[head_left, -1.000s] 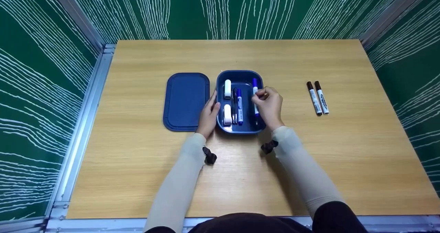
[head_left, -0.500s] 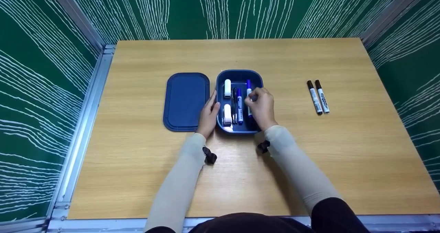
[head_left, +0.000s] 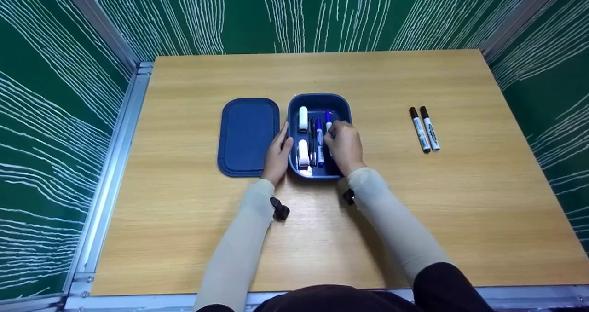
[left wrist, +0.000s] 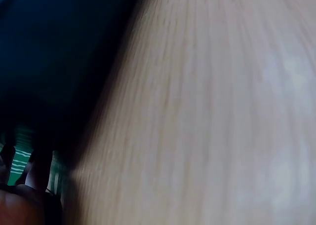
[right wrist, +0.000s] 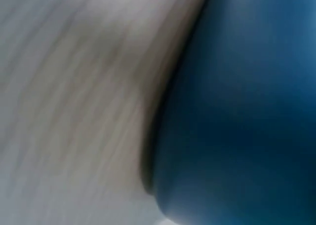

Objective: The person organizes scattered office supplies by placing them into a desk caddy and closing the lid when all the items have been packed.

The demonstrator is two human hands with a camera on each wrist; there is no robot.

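Right now our right hand sits curled inside the blue tray, its fingers pinching a blue marker whose cap end pokes out toward the far wall. Our left hand lies flat and relaxed against the tray's left wall, fingers straight, holding nothing. The marker's long axis runs away from us, parallel to the second blue marker, the dark pens and the two white pieces lying to its left in the tray. Just left of our left hand lies the blue lid, flat on the wooden table. Well to the right rest two brown-capped markers, side by side, with bare wood between them and the tray. Both wrist views are too blurred to add anything.
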